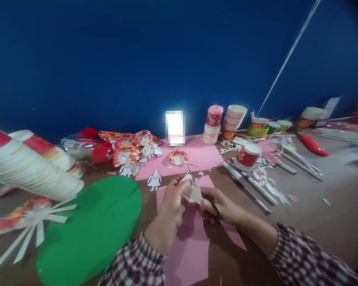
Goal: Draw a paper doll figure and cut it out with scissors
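Note:
A small piece of white paper (192, 191) is pinched in my left hand (173, 198), the thumb lying on top of it. My right hand (216, 203) is closed round the black handles of a pair of scissors (214, 205). The scissor blades point away from me and meet the paper's edge; part of them is hidden behind it. Below both hands lies pink paper (193, 254) with dark drawn lines. Just beyond is a ring of red and yellow cup pieces (178, 158). To the left lies a cut-out paper figure (154, 180) with a dark outline.
Stacked paper cups (32, 167) lean at the left beside a green oval sheet (92, 230). Decorated paper figures (128, 147) are heaped behind. Cup stacks (234, 119) stand at the back. Pens (258, 186), paper scraps (265, 180) and a red cup (248, 157) are at the right.

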Available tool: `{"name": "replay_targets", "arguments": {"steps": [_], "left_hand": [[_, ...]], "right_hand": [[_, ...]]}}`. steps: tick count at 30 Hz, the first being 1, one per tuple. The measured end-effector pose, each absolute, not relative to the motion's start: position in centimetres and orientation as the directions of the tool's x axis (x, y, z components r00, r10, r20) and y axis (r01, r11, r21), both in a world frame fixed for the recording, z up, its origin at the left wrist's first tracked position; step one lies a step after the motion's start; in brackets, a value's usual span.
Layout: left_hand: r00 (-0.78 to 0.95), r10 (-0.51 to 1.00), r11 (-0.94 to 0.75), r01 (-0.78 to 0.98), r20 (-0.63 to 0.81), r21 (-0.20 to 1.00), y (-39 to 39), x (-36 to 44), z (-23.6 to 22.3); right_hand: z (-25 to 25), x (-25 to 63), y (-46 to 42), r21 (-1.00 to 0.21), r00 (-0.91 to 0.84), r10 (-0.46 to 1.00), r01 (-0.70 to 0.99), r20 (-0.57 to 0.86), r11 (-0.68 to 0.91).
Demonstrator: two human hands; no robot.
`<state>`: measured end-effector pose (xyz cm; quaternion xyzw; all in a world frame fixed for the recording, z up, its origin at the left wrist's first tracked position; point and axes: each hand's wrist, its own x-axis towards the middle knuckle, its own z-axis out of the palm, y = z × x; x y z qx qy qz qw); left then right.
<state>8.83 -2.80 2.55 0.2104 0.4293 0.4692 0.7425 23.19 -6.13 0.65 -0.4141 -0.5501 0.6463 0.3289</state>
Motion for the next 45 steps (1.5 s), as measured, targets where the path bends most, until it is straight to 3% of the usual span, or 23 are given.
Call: {"name": "replay_targets", "arguments": {"steps": [20, 37, 45], "left_hand": [[0.218, 0.893, 0.442, -0.584, -0.393, 0.681, -2.8, 9.2, 2.1], [0.197, 0.895, 0.431, -0.616, -0.4, 0.659, -2.9, 9.2, 2.6], [0.226, 0.897, 0.431, -0.641, -0.381, 0.635, -2.8, 8.6, 2.8]], "right_hand": [[0.0, 22.5, -6.6, -0.986, -0.391, 0.913, -0.07, -0.113, -0.152], [0.1, 22.0, -6.7, -0.979, -0.346, 0.927, -0.082, -0.146, -0.184], [0.9, 23.7, -5.8, -0.975, -0.508, 0.849, -0.072, -0.147, -0.212]]}}
